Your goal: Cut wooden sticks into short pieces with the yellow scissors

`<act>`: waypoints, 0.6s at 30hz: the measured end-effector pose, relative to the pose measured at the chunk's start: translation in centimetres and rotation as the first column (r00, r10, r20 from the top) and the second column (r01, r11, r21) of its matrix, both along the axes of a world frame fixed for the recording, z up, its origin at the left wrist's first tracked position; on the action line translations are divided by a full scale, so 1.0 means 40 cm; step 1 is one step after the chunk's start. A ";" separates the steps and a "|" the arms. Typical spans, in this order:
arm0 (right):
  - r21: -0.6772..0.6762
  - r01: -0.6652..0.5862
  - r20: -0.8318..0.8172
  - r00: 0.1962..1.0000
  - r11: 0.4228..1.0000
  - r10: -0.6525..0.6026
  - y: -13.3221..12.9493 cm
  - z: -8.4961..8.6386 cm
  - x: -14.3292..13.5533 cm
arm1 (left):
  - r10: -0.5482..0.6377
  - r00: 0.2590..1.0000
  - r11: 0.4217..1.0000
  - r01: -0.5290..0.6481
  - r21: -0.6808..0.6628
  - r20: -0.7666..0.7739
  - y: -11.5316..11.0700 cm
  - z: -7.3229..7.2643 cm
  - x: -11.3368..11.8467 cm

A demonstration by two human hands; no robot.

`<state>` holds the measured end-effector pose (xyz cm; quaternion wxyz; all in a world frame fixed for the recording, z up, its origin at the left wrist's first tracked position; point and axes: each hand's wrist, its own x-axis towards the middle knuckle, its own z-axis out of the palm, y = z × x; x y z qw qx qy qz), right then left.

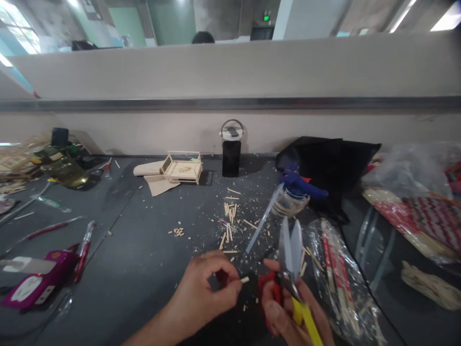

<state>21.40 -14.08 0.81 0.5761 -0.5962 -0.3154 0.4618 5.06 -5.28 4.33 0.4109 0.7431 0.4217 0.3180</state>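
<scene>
My left hand [212, 288] is closed in a pinch at the lower middle, with a short piece of wooden stick [245, 279] between thumb and forefinger. To its right, my right hand [288, 307] grips scissors [291, 254] with one red and one yellow handle. Their blades point up and away, slightly apart, beside the stick piece and not touching it. Beyond my hands lie several cut wooden sticks [230, 211] among scattered crumbs. A small pile of very short stick pieces [177, 231] sits left of them.
A small wooden bed-like frame [183, 168] stands near the wall. A phone [231, 158] leans against a white-lidded bottle [232, 132]. At right are a blue glue gun [298, 182] on a jar [288, 204] and bagged chopsticks [338, 274]; a magenta tool [43, 281] lies left.
</scene>
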 end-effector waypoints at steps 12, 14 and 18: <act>0.105 -0.206 -0.111 0.970 0.973 0.217 0.100 0.095 -0.026 | -0.091 0.974 0.996 0.093 0.000 0.209 0.009 0.039 -0.025; 0.141 -0.237 -0.174 0.950 0.961 0.260 0.112 0.107 -0.026 | -0.155 0.932 0.977 0.194 -0.091 0.329 0.025 0.040 -0.033; 0.163 -0.264 -0.208 0.933 0.951 0.295 0.128 0.106 -0.029 | -0.195 0.870 0.929 0.312 -0.200 0.452 0.044 0.026 -0.032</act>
